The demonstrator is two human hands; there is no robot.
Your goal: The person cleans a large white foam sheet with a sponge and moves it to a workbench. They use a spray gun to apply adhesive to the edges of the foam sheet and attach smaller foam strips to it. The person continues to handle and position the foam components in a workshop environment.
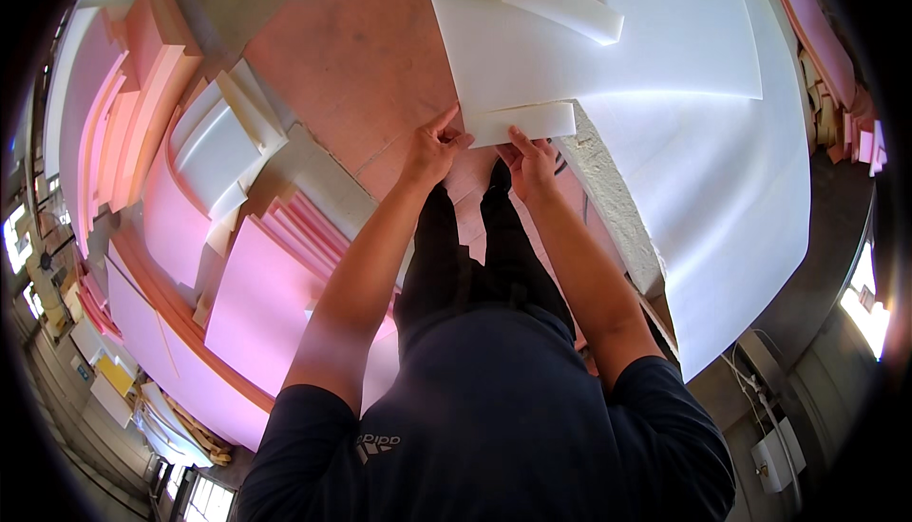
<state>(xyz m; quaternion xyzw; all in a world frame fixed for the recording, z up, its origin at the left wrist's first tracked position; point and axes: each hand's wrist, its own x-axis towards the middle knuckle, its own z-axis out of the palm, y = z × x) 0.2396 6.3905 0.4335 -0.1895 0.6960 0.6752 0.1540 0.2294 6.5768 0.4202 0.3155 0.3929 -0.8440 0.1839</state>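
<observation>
A short white foam strip (532, 123) lies along the near corner of a large white foam sheet (627, 37). My left hand (438, 149) pinches the strip's left end, its index finger reaching up along the sheet's edge. My right hand (529, 165) grips the strip's near long edge, thumb on top and the other fingers partly hidden beneath. A thin line parts the strip from the sheet behind it. Farther back on the sheet rests a second white foam strip (564, 5), lying at a slant.
Stacks of pink foam sheets (261, 289) and orange-pink foam blocks (157, 94) fill the left side. White foam pieces (220, 147) lean among them. Under the white sheet on the right shows a rough-edged foam slab (608, 185). Reddish floor (351, 56) lies ahead.
</observation>
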